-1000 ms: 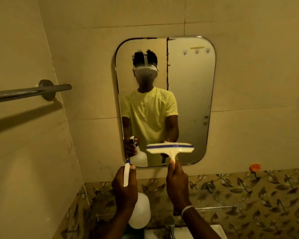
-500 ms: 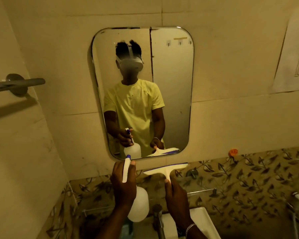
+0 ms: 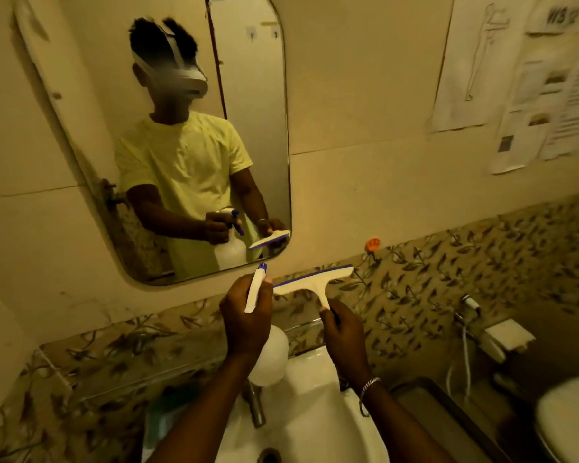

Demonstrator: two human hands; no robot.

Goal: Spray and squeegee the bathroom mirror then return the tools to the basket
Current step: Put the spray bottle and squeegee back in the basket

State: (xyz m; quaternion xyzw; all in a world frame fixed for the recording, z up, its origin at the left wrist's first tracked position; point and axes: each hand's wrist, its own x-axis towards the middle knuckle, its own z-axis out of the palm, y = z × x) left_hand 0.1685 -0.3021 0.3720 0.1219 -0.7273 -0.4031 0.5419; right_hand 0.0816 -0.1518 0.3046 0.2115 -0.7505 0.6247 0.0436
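Left hand (image 3: 246, 320) grips the spray bottle (image 3: 268, 357); right hand (image 3: 343, 332) clasps the squeegee (image 3: 315, 279). Carry both level toward the basket, unseen at three o'clock.

Two hands are showing, the left hand (image 3: 246, 324) and the right hand (image 3: 345, 335). One spray bottle (image 3: 268, 357), one squeegee (image 3: 315, 282), one mirror (image 3: 248, 145), one sink (image 3: 318, 412) and one tap (image 3: 255, 404) are appearing.

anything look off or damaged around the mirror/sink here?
Nothing spilled or broken that I can see. Mirror looks tilted, but so do the wall lines, so that's likely the camera angle. Left hand holds the spray bottle, right hand the squeegee, both over the sink. Frame is blurry, so streaks can't be judged.
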